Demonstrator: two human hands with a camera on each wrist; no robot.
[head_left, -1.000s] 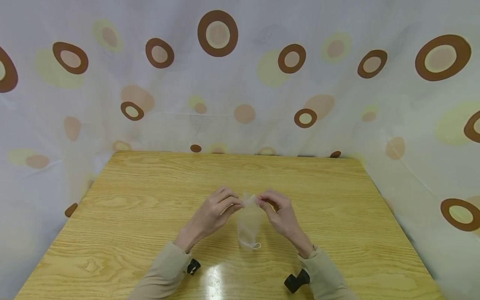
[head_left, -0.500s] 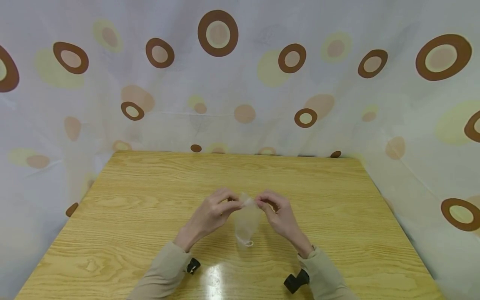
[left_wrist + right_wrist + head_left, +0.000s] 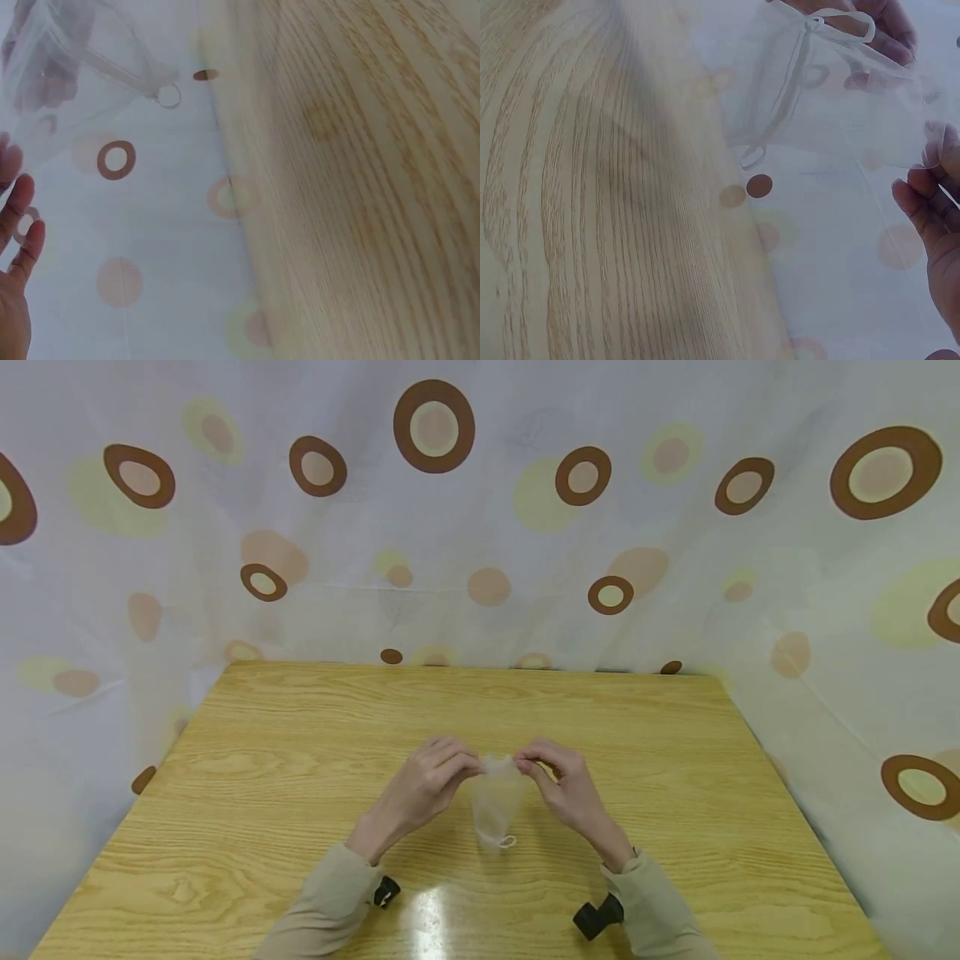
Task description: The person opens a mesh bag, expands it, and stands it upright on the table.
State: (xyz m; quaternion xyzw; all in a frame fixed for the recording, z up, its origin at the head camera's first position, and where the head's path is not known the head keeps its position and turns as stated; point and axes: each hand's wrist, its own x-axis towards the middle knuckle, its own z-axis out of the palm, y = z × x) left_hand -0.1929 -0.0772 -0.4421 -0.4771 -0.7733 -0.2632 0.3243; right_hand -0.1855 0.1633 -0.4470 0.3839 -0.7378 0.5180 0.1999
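Observation:
A sheer white mesh bag [image 3: 497, 802] hangs between both hands over the middle of the table, its corded end and a small white loop at the bottom. My left hand [image 3: 427, 783] pinches the upper left corner, and my right hand [image 3: 568, 787] pinches the upper right corner. The left wrist view shows the see-through bag [image 3: 97, 82] with the fingers of the left hand [image 3: 19, 240] at the frame's edge. In the right wrist view, the bag [image 3: 832, 105] shows its cord channel and loops, beside the right hand [image 3: 937, 225].
The wooden table [image 3: 300, 727] reaches back to a white curtain [image 3: 480, 527] patterned with brown, peach and yellow circles, which also hangs along both sides. Black wrist mounts sit at the left sleeve [image 3: 330, 893] and the right sleeve [image 3: 652, 902].
The bag's lower end swung left and then slightly back to the right, and its top edge now looks more spread. Both hands keep their pinch and have hardly moved.

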